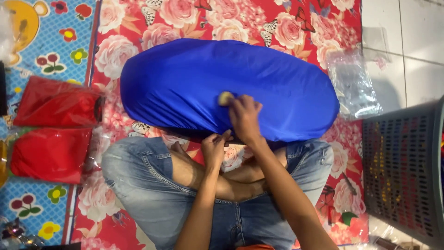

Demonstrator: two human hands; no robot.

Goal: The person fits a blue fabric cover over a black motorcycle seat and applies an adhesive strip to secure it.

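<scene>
My right hand [244,116] presses a small yellowish lump [225,97] with closed fingers onto the blue cloth [222,83] stretched over the flowered mat [138,41], while my left hand [215,150] pinches its near edge, which seems soft, light and slippery.

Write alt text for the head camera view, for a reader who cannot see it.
A seated person's right hand presses a small yellowish piece onto stretched blue fabric, while the left hand grips its near edge. Two bagged red garments lie left; a grey basket stands right.
</scene>
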